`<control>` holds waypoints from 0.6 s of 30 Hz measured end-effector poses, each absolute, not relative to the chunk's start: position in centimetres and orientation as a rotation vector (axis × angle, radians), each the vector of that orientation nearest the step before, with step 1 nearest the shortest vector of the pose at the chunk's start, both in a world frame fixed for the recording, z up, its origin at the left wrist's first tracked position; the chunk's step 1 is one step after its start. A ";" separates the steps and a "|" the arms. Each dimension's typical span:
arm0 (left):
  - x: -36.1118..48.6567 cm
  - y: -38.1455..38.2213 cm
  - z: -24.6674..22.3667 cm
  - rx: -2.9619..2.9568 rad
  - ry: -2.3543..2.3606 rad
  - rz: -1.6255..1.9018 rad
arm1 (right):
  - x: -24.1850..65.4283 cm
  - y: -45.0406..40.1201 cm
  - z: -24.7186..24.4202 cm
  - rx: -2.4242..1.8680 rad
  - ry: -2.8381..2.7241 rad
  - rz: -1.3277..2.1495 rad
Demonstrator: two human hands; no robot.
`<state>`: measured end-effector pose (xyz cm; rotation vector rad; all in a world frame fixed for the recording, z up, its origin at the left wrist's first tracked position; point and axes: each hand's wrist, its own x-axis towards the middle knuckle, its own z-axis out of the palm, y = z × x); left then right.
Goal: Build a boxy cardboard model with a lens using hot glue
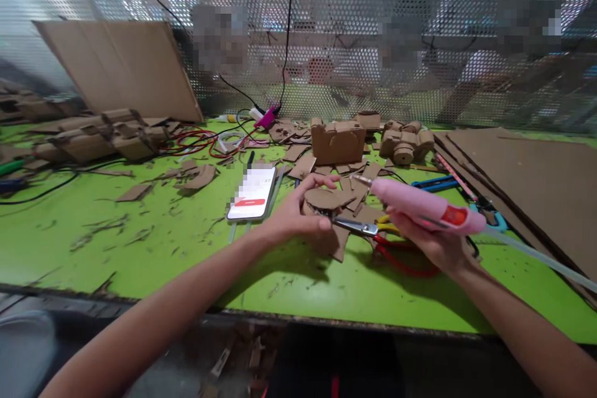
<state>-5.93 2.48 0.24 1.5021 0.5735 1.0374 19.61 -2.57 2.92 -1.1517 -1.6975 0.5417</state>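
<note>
My right hand [433,242] is wrapped round a pink hot glue gun [408,199], its nozzle pointing left, above the table. A long translucent glue stick [532,252] runs out of the gun's back end. My left hand [293,214] grips a round cardboard piece [321,199] between thumb and fingers, just left of the nozzle. Between my hands lie scissors [359,226] with red and yellow handles, partly hidden by the right hand. Cardboard offcuts [338,245] lie beneath and around them.
A phone [252,194] lies left of my left hand. Cardboard camera-shaped models [338,142] stand behind. Large cardboard sheets [536,180] cover the right side; another sheet [121,68] leans against the perforated metal screen [345,0]. Cables [200,140] and scraps are scattered leftward.
</note>
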 end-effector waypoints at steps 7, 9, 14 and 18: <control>-4.5 1.0 1.9 0.983 0.585 0.963 | 18.8 -3.3 3.7 -0.868 -2.070 0.015; -4.4 1.0 2.1 0.951 0.594 0.965 | 18.8 -3.2 3.6 -0.915 -2.090 -0.039; -4.3 1.3 2.0 0.963 0.636 1.015 | 18.8 -3.0 3.5 -0.844 -2.116 -0.138; -4.2 1.3 2.0 0.985 0.654 1.042 | 19.2 -2.6 3.3 -0.783 -2.144 -0.110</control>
